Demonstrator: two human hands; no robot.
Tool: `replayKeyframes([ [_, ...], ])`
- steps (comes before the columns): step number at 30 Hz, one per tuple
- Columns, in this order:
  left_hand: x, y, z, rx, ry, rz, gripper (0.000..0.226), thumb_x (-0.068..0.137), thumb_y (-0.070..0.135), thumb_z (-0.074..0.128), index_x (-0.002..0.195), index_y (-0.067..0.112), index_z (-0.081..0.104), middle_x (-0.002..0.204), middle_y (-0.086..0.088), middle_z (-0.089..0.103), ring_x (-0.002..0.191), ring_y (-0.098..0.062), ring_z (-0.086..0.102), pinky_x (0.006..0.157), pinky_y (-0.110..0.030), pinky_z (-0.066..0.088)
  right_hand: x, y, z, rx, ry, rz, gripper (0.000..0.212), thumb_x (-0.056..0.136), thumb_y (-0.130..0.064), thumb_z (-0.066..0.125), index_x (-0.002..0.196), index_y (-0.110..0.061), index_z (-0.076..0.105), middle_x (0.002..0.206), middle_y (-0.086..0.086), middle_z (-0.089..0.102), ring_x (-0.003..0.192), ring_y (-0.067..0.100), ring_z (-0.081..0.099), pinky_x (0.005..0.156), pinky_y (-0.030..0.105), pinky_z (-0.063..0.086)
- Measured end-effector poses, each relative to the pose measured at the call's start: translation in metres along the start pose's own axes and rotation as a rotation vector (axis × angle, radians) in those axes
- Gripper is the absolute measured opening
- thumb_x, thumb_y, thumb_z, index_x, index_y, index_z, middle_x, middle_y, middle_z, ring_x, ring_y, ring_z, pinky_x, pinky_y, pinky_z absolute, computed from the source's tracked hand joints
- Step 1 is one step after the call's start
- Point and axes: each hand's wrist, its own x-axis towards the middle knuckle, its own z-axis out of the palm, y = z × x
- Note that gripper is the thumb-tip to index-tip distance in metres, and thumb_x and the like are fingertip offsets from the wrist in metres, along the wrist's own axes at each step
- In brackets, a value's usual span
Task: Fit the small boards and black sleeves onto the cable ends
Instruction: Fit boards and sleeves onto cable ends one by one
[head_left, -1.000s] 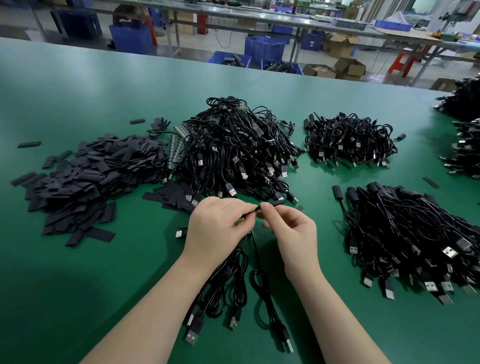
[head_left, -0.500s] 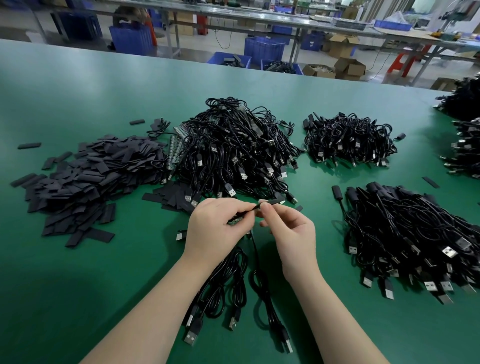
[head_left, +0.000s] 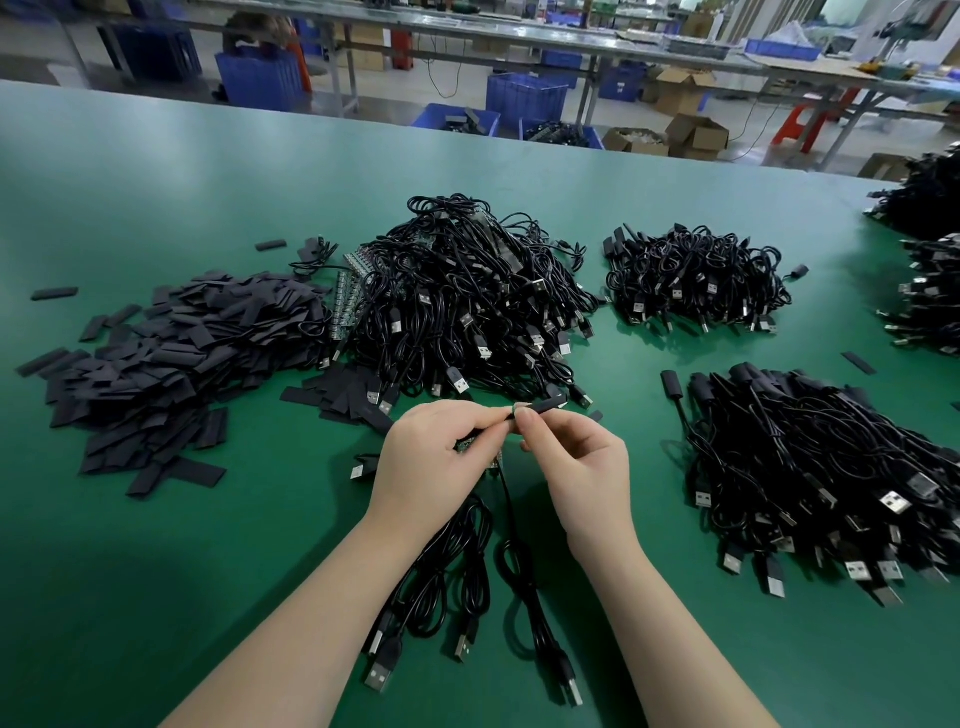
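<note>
Head view. Green worktop (head_left: 156, 597), both hands raised just above it near the middle of the near edge.

Left hand (head_left: 436, 457): fingers curled, thumb and forefinger pinched on the near end of a black sleeve (head_left: 543, 404). A small green board (head_left: 466, 444) shows under its fingers; whether it is already inside the sleeve cannot be told.

Right hand (head_left: 582, 467): thumb and forefinger pinched on the same sleeve, fingertips touching those of the left hand. The far end of the sleeve sticks out past both hands, pointing toward the far right.

A cable (head_left: 511, 545) hangs from the hands down to the worktop, its loop and USB plug lying between the forearms. Two more cables (head_left: 457, 571) lie just beside it under the left forearm, plugs toward the near edge.

Loose sleeve pile (head_left: 156, 364) toward the left edge. Large cable heap (head_left: 467, 301) at the centre, a strip of boards (head_left: 347, 301) leaning against its left side. Smaller cable heap (head_left: 696, 280) further right. Heap of sleeved cables (head_left: 831, 478) toward the right edge. More cables (head_left: 930, 270) at the far right corner.
</note>
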Motion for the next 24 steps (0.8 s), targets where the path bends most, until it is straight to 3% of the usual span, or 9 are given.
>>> replayKeyframes([
  [5,-0.0001,-0.0016,0.0002,-0.134,-0.026,-0.164,0.017,0.084,0.015,0.074,0.097,0.026,0.078,0.092,0.021,0.072,0.092,0.003,0.067,0.081,-0.022,0.054,0.0011,0.0001,-0.0017,-0.045,-0.013,-0.031,0.013,0.089,-0.016,0.073,0.080,-0.024,0.077,0.075,0.000,0.073,0.065,0.006,0.058,0.061,0.016,0.047],
  [11,0.0006,-0.0027,-0.0036,-0.125,-0.062,-0.202,0.020,0.083,0.016,0.076,0.099,0.028,0.077,0.091,0.018,0.073,0.090,0.002,0.067,0.080,-0.025,0.055,0.0019,0.0003,-0.0024,-0.127,-0.051,-0.072,0.022,0.090,-0.014,0.072,0.076,-0.031,0.074,0.059,-0.019,0.060,0.050,-0.002,0.044,0.051,0.008,0.034],
  [14,0.0007,-0.0025,-0.0027,-0.093,-0.052,-0.202,0.019,0.083,0.015,0.076,0.098,0.027,0.078,0.090,0.020,0.072,0.089,0.004,0.067,0.079,-0.024,0.055,0.0026,0.0018,-0.0019,-0.153,-0.056,-0.092,0.025,0.091,-0.014,0.071,0.074,-0.033,0.073,0.056,-0.021,0.058,0.049,-0.001,0.043,0.050,0.008,0.032],
  [19,0.0032,-0.0015,-0.0017,-0.018,-0.021,-0.168,0.018,0.083,0.014,0.075,0.098,0.025,0.078,0.089,0.021,0.069,0.087,0.004,0.066,0.078,-0.020,0.054,0.0015,0.0032,0.0012,-0.144,-0.029,-0.122,0.026,0.090,-0.016,0.072,0.084,-0.041,0.075,0.073,-0.017,0.070,0.063,-0.003,0.057,0.059,0.011,0.042],
  [24,0.0033,-0.0016,-0.0036,0.019,-0.019,-0.145,0.016,0.083,0.018,0.076,0.098,0.024,0.078,0.091,0.015,0.073,0.088,0.000,0.066,0.078,-0.028,0.055,0.0016,0.0021,-0.0013,-0.058,0.032,-0.106,0.037,0.092,-0.015,0.070,0.084,-0.051,0.075,0.080,-0.010,0.073,0.073,0.003,0.062,0.071,0.022,0.052],
])
